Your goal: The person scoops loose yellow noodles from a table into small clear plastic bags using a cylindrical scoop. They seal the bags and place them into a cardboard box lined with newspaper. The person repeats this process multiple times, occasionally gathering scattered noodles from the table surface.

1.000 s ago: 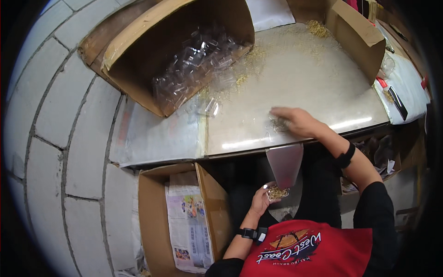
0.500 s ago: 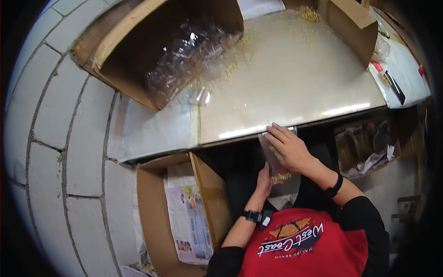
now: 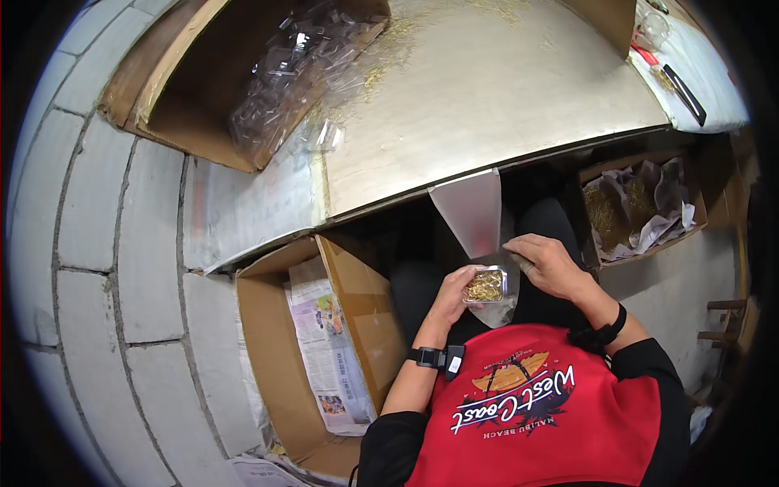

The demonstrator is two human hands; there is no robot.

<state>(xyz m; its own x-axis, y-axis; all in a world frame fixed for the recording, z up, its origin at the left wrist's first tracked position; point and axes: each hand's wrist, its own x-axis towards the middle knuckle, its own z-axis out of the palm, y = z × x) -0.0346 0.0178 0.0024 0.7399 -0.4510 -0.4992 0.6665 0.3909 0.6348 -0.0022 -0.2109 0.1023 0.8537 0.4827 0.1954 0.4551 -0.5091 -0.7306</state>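
Note:
My left hand (image 3: 453, 296) is closed around the edge of a small clear plastic box (image 3: 505, 286). Thin gold-coloured metal pieces (image 3: 484, 286) fill the box; their exact kind is too small to make out. Just to its right, my right hand (image 3: 548, 264) has its fingers drawn together; whatever they may hold cannot be made out. A translucent tapering chute (image 3: 471, 207) hangs from the table's front edge, narrowing toward my hands. Beneath the box and chute lies a clear plastic sheet or bag (image 3: 497, 312) in front of my red shirt.
A cardboard box of clear plastic cases (image 3: 284, 89) lies tipped on the table (image 3: 487, 97), with gold bits scattered beside it. An open carton (image 3: 365, 300) with newspaper stands at left. Another paper-lined carton (image 3: 641, 207) holds gold pieces at right. A black-handled tool (image 3: 686, 96) lies far right.
My left hand has come down from the chute's side and now shows the filled box. My right hand has left the chute's surface and moved down and right. The view has shifted.

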